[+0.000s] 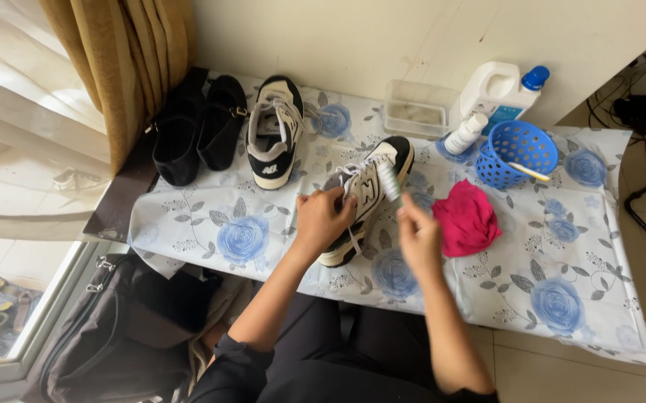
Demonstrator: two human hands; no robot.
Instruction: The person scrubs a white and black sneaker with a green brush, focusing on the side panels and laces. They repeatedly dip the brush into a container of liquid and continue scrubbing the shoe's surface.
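A white, grey and black sneaker [371, 183] lies on the table's flowered cloth [562, 246], toe pointing away from me. My left hand [321, 218] grips its heel and collar. My right hand [418, 233] holds a pale brush [389, 181] against the right side of the shoe. The matching sneaker [274, 130] stands apart at the back, left of centre.
A pair of black shoes [198, 134] sits at the back left by a curtain. A pink rag [466, 217] lies right of my hand. Behind it are a blue basket [518, 151], a small white bottle [465, 133], a big detergent jug [499, 91] and a clear tub [415, 110]. A dark bag [114, 336] is on the floor.
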